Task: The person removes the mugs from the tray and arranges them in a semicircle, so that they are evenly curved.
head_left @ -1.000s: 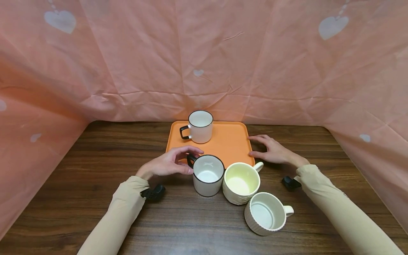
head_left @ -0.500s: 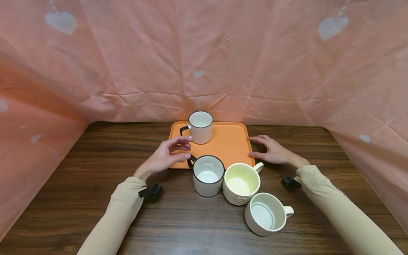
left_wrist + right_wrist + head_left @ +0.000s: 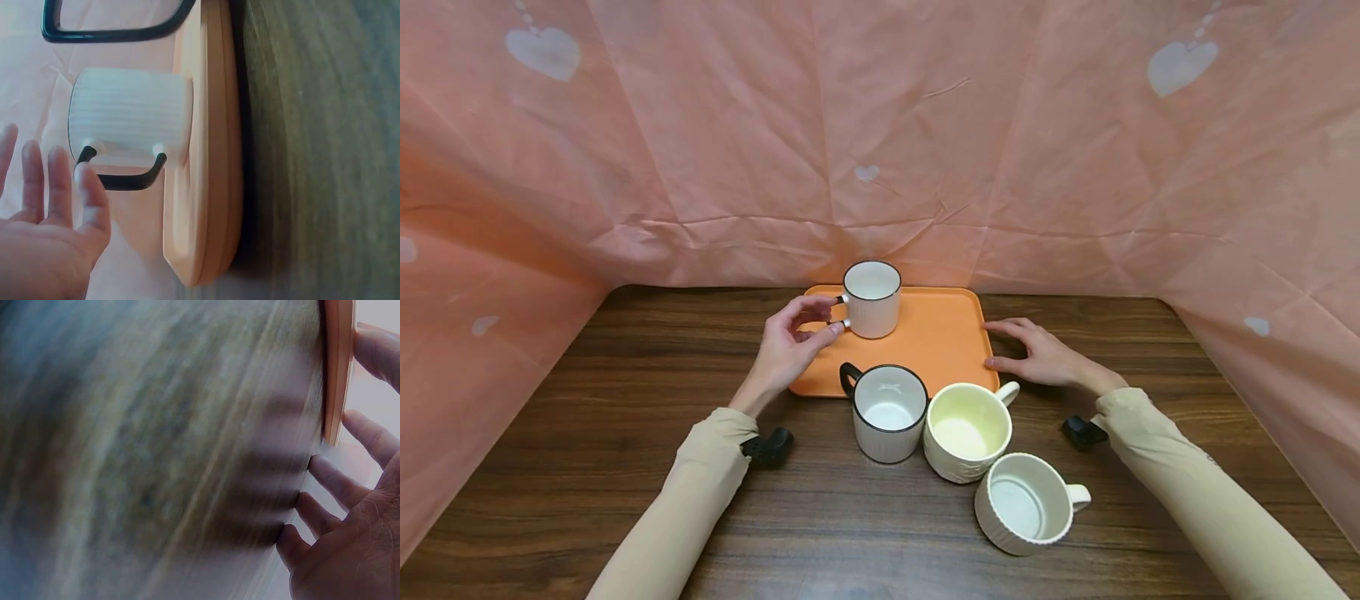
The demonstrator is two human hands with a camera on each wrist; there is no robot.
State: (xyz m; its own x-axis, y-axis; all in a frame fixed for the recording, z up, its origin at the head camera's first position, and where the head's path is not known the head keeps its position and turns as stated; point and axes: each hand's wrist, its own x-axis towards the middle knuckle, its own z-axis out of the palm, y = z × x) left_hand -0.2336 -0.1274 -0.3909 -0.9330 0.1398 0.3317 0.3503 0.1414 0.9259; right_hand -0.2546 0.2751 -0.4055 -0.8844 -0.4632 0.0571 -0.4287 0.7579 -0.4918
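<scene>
My left hand (image 3: 784, 346) is at the black handle (image 3: 128, 182) of a white, dark-rimmed mug (image 3: 872, 312), thumb and fingers parted around it. In the left wrist view its fingers (image 3: 94, 203) are loosely extended, one overlapping the handle's upper end. The mug stands upright at the back left of an orange tray (image 3: 943, 333). On the tray's right edge my right hand (image 3: 1037, 354) rests, fingers spread. From the right wrist, thumb and index fingertips sit right at the tray's rim (image 3: 339, 369), the other fingertips on the table.
In front of the tray stands a second dark-rimmed mug (image 3: 889, 437), its black handle to the left. Beside it are a pale yellow mug (image 3: 958, 462) and a ribbed off-white cup (image 3: 1011, 529), handles to the right. Pink fabric (image 3: 895, 150) encloses the wooden table (image 3: 625, 400).
My left hand has left the near dark-rimmed mug's handle and moved up and away to the handle of the mug on the tray. My right hand stays at the tray's edge.
</scene>
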